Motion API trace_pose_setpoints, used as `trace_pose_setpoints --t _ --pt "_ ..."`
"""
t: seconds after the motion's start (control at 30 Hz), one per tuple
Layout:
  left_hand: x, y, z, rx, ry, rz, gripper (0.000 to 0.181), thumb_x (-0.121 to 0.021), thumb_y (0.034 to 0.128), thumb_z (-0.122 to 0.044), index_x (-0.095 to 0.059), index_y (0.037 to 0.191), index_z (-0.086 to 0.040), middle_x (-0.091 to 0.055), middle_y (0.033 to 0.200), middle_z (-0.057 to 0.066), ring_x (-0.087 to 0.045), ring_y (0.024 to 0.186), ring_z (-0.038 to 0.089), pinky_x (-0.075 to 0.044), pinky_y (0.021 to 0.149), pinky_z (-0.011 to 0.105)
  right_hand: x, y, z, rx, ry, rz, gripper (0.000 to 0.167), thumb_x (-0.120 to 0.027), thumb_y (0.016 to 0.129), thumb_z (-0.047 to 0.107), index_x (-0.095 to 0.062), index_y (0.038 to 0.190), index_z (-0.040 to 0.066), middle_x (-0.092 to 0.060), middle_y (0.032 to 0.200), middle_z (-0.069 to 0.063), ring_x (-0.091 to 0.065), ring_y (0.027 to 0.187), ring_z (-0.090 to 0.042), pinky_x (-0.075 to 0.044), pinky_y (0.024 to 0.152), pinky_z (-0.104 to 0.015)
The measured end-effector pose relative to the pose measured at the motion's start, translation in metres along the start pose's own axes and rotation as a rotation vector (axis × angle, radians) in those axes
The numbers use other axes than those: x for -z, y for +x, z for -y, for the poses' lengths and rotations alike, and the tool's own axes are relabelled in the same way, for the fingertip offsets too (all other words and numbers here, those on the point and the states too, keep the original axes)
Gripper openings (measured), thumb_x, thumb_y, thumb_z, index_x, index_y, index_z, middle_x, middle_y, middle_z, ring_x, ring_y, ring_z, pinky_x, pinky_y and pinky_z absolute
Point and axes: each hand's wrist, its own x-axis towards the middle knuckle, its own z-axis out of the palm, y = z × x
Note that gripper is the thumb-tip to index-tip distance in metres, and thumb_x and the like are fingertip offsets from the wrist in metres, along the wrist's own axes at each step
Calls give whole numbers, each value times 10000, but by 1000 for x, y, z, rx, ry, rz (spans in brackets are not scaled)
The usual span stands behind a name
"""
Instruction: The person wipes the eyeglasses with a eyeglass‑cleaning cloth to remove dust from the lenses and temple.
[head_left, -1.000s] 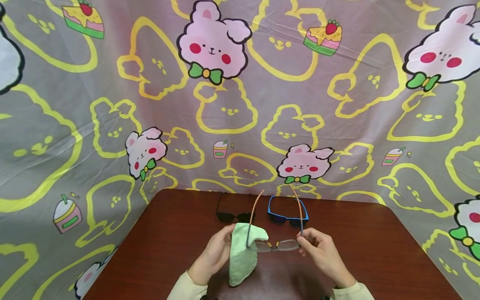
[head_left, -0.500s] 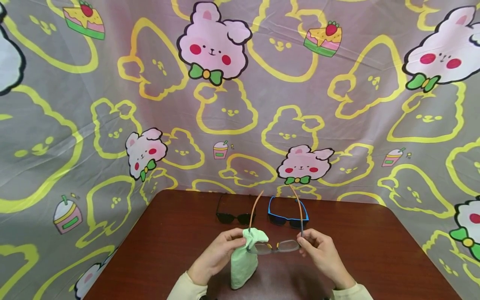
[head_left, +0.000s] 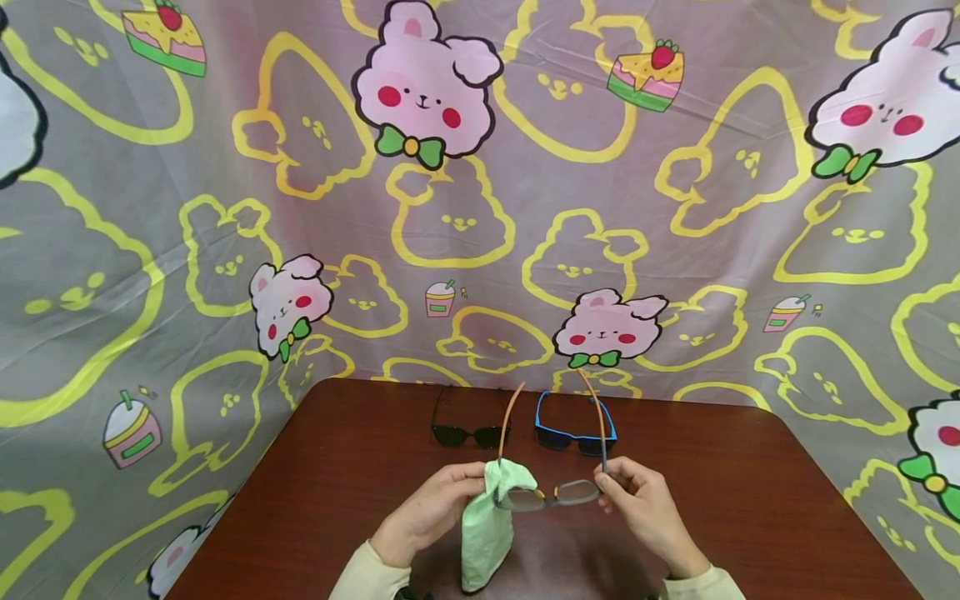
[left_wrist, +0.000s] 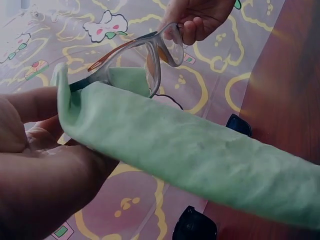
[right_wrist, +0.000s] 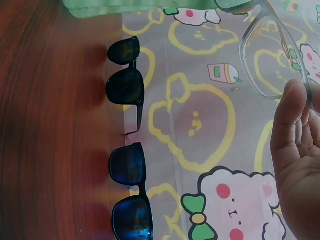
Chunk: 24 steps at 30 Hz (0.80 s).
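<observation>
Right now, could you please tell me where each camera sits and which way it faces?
Head: on the person's head, facing forward and down at the eyeglasses and green cloth; the left hand, right hand and both sleeves show.
Left wrist: on that wrist, facing across the green cloth toward the eyeglasses; the left hand shows close up, the right hand beyond.
Right wrist: on that wrist, facing past the right hand toward the patterned curtain; only that hand shows.
Shared: head and right wrist both show the black sunglasses and blue-framed sunglasses.

Head cam: high, looking forward-down over desk (head_left: 750,483). Wrist cams: close in, rolled sideways, facing curtain (head_left: 562,175); all three share glasses (head_left: 576,492), cloth (head_left: 486,542).
</observation>
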Motion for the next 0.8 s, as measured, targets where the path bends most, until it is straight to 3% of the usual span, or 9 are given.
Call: trace_pose_setpoints --t 0.2,0.33,0.8 --pt "1 1 1 -42 90 3 204 -474 953 -35 -572 1115 41 -615 1037 13 -565 925 84 -454 782 230 1 0 -2 -11 -19 12 31 -596 896 -16 -626 892 -17 -629 694 -20 -597 560 -131 -513 488 -339" --pt "1 1 2 -35 107 8 166 -486 950 -52 -594 1069 -11 -630 984 -21 -580 888 70 -467 761 230 2 -1 -4 16 -29 52 39 -590 904 -1 -627 894 6 -613 683 -23 -588 548 -200 -506 482 -353" --pt "1 1 0 31 7 14 206 -402 969 -56 -590 1018 -122 -617 979 -29 -577 890 75 -459 787 243 3 -1 -8 41 -44 148 40 -596 904 15 -630 905 35 -608 696 -50 -569 534 -211 -489 461 -343"
